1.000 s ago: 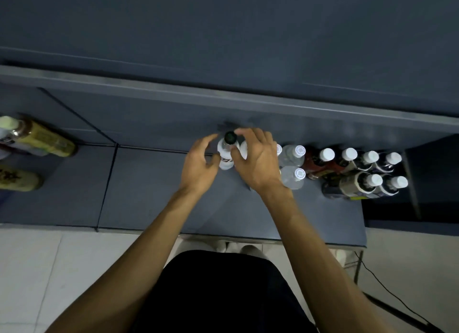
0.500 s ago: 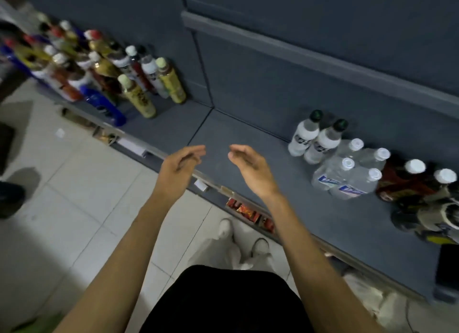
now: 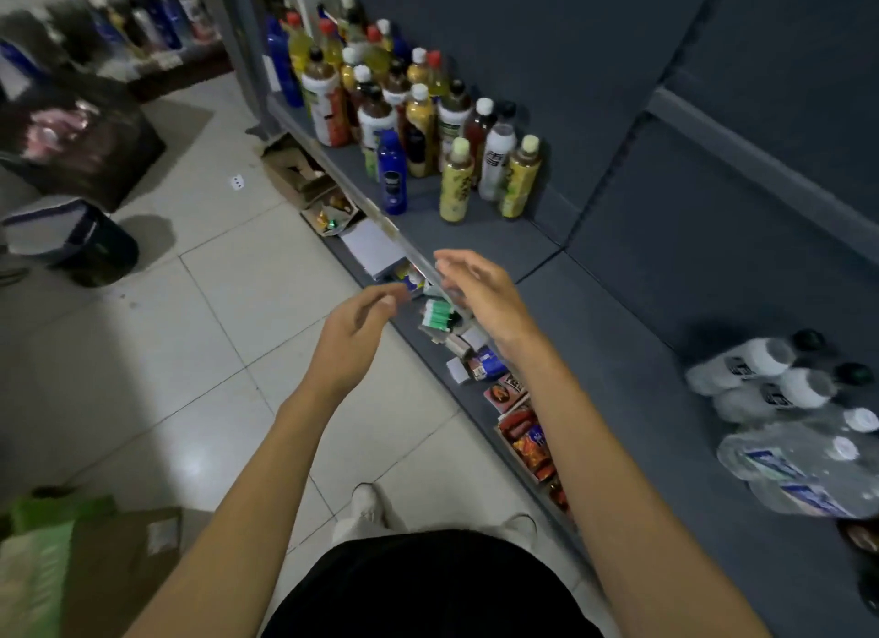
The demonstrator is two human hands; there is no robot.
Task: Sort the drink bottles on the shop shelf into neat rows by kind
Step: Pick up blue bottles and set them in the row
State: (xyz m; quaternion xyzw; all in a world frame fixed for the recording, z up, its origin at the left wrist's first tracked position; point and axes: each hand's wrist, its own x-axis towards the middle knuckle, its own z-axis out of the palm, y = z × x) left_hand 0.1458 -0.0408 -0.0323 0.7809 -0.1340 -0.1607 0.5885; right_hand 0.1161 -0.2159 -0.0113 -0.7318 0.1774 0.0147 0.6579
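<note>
My left hand and my right hand hover empty with relaxed fingers above the front edge of the grey shelf. Far up the shelf stands a mixed crowd of unsorted bottles, among them two yellow tea bottles, a white bottle with a black cap and a blue bottle. At the right edge, blurred, two white black-capped bottles stand side by side, with clear water bottles in front of them.
A lower shelf under my hands holds small snack packs and boxes. On the tiled floor are a dark bin, a dark bag and a cardboard box with a green bag at the lower left.
My hands let go of the white black-capped bottle and drew back from it. The view swung left along the shelf, so the unsorted bottles are now ahead and the sorted rows at the right edge.
</note>
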